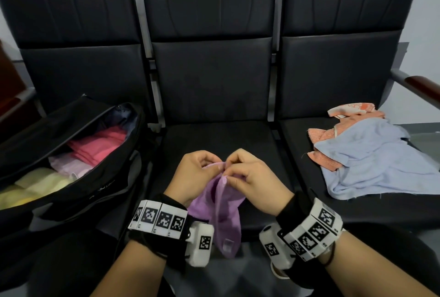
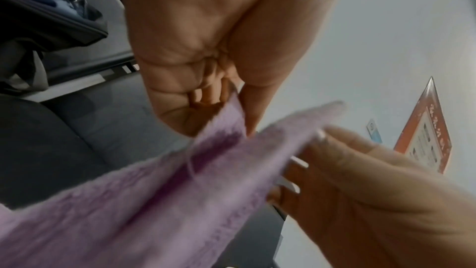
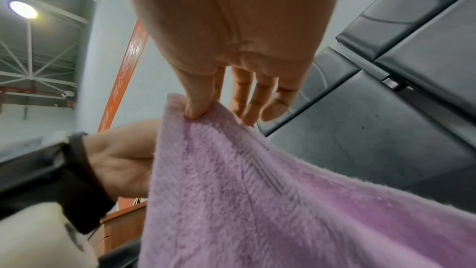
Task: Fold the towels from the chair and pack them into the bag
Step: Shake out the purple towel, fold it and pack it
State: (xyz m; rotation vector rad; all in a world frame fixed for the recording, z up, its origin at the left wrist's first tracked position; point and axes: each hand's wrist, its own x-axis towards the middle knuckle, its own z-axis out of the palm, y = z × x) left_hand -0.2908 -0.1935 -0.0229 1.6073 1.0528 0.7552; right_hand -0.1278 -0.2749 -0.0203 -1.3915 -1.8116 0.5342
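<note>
A purple towel (image 1: 223, 204) hangs bunched over the front of the middle seat (image 1: 226, 137). My left hand (image 1: 197, 173) and right hand (image 1: 247, 175) meet at its top edge, and both pinch it between thumb and fingers. The left wrist view shows the purple towel (image 2: 144, 201) pinched under my left thumb. In the right wrist view my right thumb presses a corner of the purple towel (image 3: 257, 191). An open black bag (image 1: 59, 154) lies on the left seat with folded pink, pale and yellow towels inside. A light blue towel (image 1: 378, 165) lies over orange towels (image 1: 352, 116) on the right seat.
Three black padded seats stand in a row with tall backs (image 1: 209, 35). A wooden armrest (image 1: 419, 87) juts out at the far right. The bag fills most of the left seat.
</note>
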